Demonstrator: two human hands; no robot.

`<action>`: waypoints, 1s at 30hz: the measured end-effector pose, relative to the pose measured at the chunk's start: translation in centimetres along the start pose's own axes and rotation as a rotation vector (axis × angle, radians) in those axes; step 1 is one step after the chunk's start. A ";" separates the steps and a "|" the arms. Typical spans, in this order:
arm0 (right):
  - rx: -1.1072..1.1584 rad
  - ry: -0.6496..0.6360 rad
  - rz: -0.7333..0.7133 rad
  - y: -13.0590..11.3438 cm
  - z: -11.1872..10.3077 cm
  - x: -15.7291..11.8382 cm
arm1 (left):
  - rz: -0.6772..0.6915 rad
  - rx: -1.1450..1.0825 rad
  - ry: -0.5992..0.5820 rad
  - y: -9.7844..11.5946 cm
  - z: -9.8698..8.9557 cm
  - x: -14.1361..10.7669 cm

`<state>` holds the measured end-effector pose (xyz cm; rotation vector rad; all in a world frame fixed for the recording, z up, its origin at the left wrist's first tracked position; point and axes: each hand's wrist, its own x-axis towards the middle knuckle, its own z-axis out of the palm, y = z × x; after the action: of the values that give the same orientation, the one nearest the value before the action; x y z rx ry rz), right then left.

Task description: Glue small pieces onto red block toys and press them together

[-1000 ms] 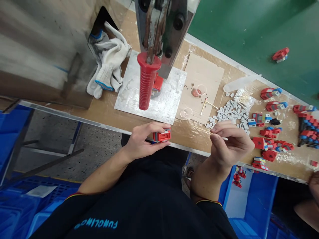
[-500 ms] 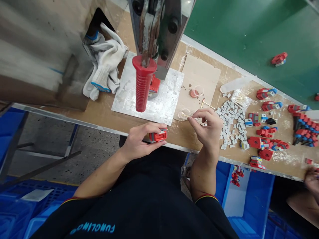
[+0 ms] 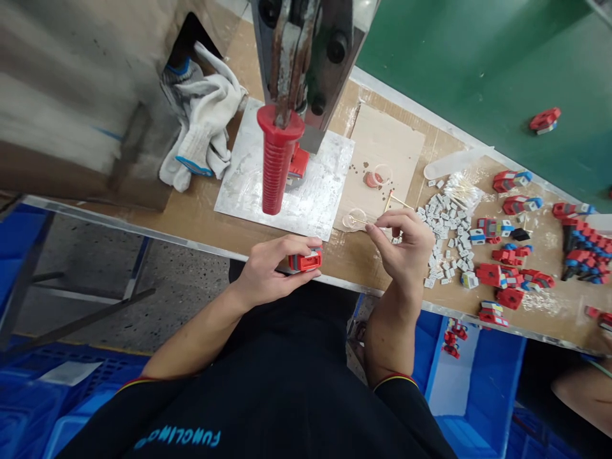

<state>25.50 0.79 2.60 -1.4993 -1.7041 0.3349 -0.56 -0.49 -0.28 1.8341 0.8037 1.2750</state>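
My left hand (image 3: pixel 271 271) is closed around a red and grey toy vehicle part (image 3: pixel 306 260) at the table's front edge, its hollow side facing up. Between thumb and fingertips, my right hand (image 3: pixel 404 245) pinches a thin cotton swab (image 3: pixel 364 222). The swab's far end reaches into a small clear round cup (image 3: pixel 352 219). Behind that lies another small cup (image 3: pixel 382 175), with a reddish patch beside it, on a stained cardboard sheet (image 3: pixel 394 137). Small grey-white printed pieces (image 3: pixel 447 223) lie scattered to the right of my right hand.
A press with a red handle (image 3: pixel 277 166) stands over a metal plate (image 3: pixel 239 191), a red part beneath it. White gloves (image 3: pixel 205 121) lie left. Swabs (image 3: pixel 463 191) and red-blue toy parts (image 3: pixel 511 274) cover the right side. A blue bin (image 3: pixel 495 382) sits below; another person's arm (image 3: pixel 583 395) shows at right.
My right hand has shifted slightly right with the swab, whose end is still at the clear cup. My left hand holds the toy part almost unmoved. The other person's hand at right has moved.
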 end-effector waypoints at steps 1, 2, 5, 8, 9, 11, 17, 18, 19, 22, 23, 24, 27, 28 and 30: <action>0.020 0.016 0.001 -0.3 -0.3 -0.1 | 0.000 0.005 -0.002 0.0 0.0 0.0; 0.053 0.034 -0.001 -0.7 -0.6 -0.2 | 0.006 0.009 -0.002 0.0 0.0 0.1; 0.204 0.108 -0.039 -2.4 -1.3 -0.9 | 0.028 0.012 -0.007 0.0 0.0 0.2; 0.350 0.102 -0.096 -4.4 -1.3 -1.9 | 0.040 0.013 -0.013 0.0 0.2 0.2; 0.389 0.062 -0.108 -5.0 -1.1 -2.2 | 0.044 0.014 -0.019 0.0 0.2 0.3; 0.464 -0.020 -0.112 -5.9 -0.5 -2.6 | 0.060 0.014 -0.030 0.2 0.3 0.4; 0.613 -0.094 -0.067 -6.4 1.0 -2.9 | 0.067 -0.001 -0.048 0.5 0.2 0.5; 0.612 -0.094 -0.064 -6.4 1.1 -2.9 | 0.068 0.002 -0.049 0.5 0.1 0.5; 0.605 -0.095 -0.062 -6.4 1.1 -2.8 | 0.069 0.006 -0.051 0.5 0.1 0.4; 0.564 -0.097 -0.063 -6.5 1.0 -2.8 | 0.069 0.019 -0.055 0.5 0.1 0.4; 0.552 -0.099 -0.063 -6.5 1.0 -2.8 | 0.067 0.019 -0.055 0.5 0.0 0.4; 0.543 -0.101 -0.063 -6.5 1.0 -2.8 | 0.065 0.019 -0.055 0.5 0.0 0.4; 0.541 -0.107 -0.067 -6.5 0.9 -2.7 | 0.072 0.022 -0.052 0.5 0.0 0.4; 0.548 -0.109 -0.070 -6.5 0.9 -2.7 | 0.075 0.025 -0.053 0.5 0.0 0.4; 0.563 -0.110 -0.074 -6.4 0.9 -2.7 | 0.080 0.031 -0.053 0.5 0.0 0.5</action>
<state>20.25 -3.02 5.27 -1.0152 -1.5683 0.7954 -0.37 -0.39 0.39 1.9333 0.7321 1.2649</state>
